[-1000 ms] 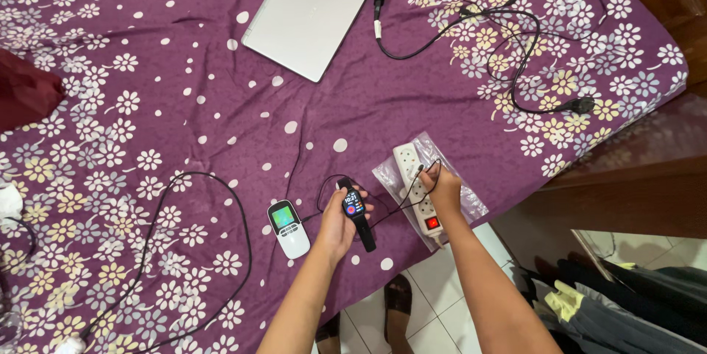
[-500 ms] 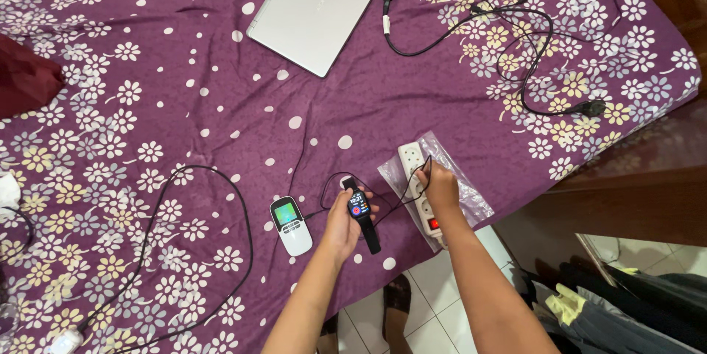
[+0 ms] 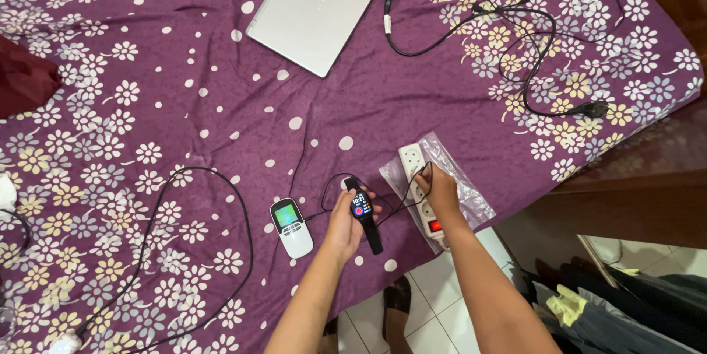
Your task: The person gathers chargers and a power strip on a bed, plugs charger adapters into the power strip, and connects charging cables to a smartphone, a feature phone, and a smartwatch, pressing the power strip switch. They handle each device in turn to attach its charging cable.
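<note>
**Watch in hand, cable at the strip**

Our left hand point(image 3: 346, 223) grips the black smartwatch point(image 3: 363, 210), screen lit. Our right hand point(image 3: 442, 190) pinches its thin black cable point(image 3: 401, 203) over the white power strip point(image 3: 421, 190). Whether anything is plugged in yet, we cannot tell.

A black smartwatch point(image 3: 362, 210) with a lit screen lies face-up in the left hand; a white power strip point(image 3: 421, 188), its switch glowing red, rests on clear plastic at the bed's edge.
</note>
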Demonstrator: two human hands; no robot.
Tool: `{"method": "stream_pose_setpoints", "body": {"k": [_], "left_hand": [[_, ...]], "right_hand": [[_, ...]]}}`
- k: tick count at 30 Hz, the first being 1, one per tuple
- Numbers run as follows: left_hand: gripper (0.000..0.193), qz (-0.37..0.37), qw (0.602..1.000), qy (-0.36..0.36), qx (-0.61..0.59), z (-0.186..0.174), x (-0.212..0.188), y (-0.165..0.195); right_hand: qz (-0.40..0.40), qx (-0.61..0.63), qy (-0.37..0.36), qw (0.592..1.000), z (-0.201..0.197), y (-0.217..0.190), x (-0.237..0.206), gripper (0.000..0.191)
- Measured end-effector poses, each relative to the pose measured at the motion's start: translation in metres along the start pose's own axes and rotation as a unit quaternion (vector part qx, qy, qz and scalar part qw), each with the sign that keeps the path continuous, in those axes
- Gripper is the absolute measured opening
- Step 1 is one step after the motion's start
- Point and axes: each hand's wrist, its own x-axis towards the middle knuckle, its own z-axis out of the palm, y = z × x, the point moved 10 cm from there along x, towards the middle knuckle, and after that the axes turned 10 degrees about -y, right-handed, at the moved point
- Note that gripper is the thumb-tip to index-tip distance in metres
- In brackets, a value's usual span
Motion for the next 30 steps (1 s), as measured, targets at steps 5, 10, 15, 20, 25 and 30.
{"method": "stream_pose_setpoints", "body": {"k": [5, 10, 15, 20, 25, 30], "left_hand": [[0.028, 0.004, 0.999, -0.016, 0.028, 0.012, -0.004, 0.009], [0.029, 0.023, 0.998, -0.051, 0.037, 0.046, 0.004, 0.028], [0.028, 0.030, 0.996, -0.086, 0.022, 0.079, 0.000, 0.049], [0.028, 0.044, 0.991, -0.125, 0.019, 0.103, -0.017, 0.066], [0.038, 0.007, 0.979, -0.197, 0.054, 0.131, -0.043, 0.061], [0.035, 0.011, 0.983, -0.176, 0.052, 0.141, -0.059, 0.061]], "right_hand": [[0.019, 0.143, 0.052, 0.988, -0.036, 0.018, -0.029, 0.023], [-0.003, 0.197, 0.199, 0.960, -0.095, -0.012, -0.031, 0.019], [-0.123, 0.269, 0.043, 0.954, -0.071, -0.085, -0.016, 0.014], [0.096, 0.471, -0.262, 0.837, 0.021, -0.109, -0.016, 0.053], [0.079, 0.690, -0.292, 0.657, 0.006, -0.158, -0.034, 0.035], [0.034, 0.700, -0.301, 0.646, -0.035, -0.188, -0.032, 0.019]]}}
